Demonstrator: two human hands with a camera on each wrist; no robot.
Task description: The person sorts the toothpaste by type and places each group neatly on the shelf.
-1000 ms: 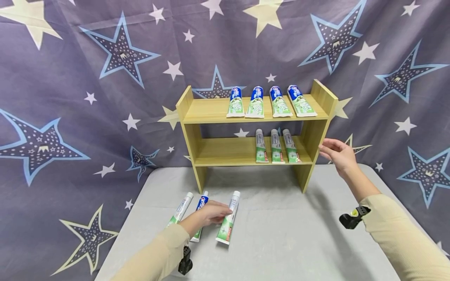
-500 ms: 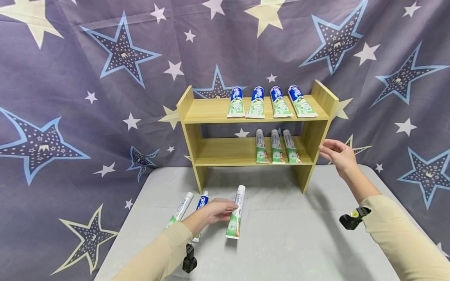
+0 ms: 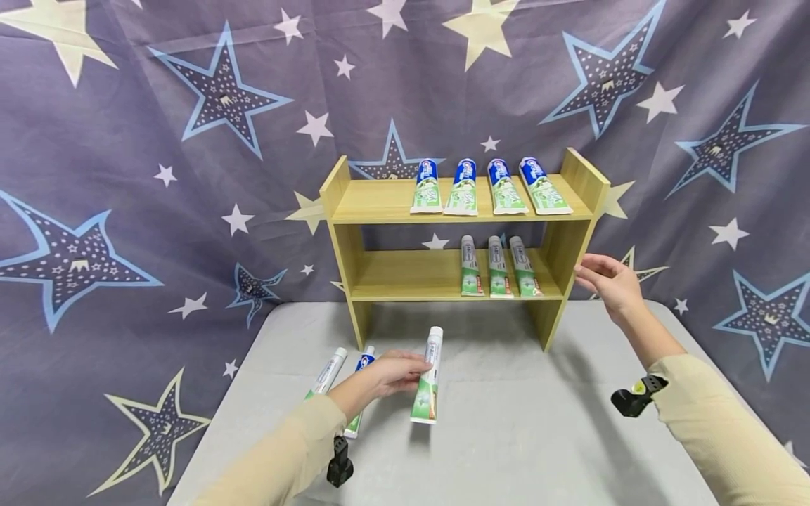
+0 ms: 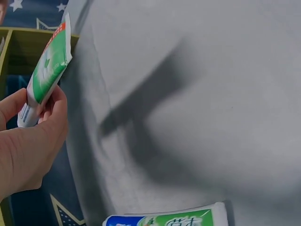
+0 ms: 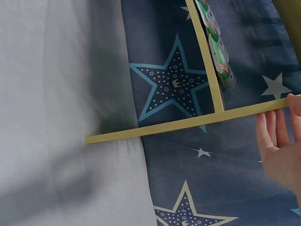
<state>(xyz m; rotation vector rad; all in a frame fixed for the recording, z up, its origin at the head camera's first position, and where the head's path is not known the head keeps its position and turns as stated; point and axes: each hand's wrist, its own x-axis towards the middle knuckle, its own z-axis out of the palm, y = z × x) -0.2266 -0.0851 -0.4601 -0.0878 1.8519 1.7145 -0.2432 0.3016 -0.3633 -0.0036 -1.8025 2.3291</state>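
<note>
My left hand [image 3: 400, 372] pinches a white-and-green toothpaste tube [image 3: 427, 383] between thumb and fingers, raised over the table with its white cap toward the shelf. In the left wrist view, that toothpaste tube [image 4: 49, 66] tilts, its flat end up and away from the fingers. My right hand [image 3: 610, 281] grips the right side panel of the wooden shelf [image 3: 418, 274]; in the right wrist view the thumb lies over the panel edge [image 5: 188, 123] and the fingers bend against its outer face. Left of the held tube lie a blue-and-green tube [image 3: 365, 360] and another white-and-green tube [image 3: 329, 371], partly hidden by the left arm.
Several blue-and-green tubes [image 3: 464, 188] lie in a row on the upper board. Three white-and-green tubes [image 3: 497, 267] occupy the right part of the lower board. The grey-covered table [image 3: 506, 407] meets a star-patterned curtain [image 3: 158, 246] behind the shelf.
My left hand has lifted the white-and-green toothpaste tube off the table and carried it slightly right and toward the shelf. The right hand has stayed at the shelf panel.
</note>
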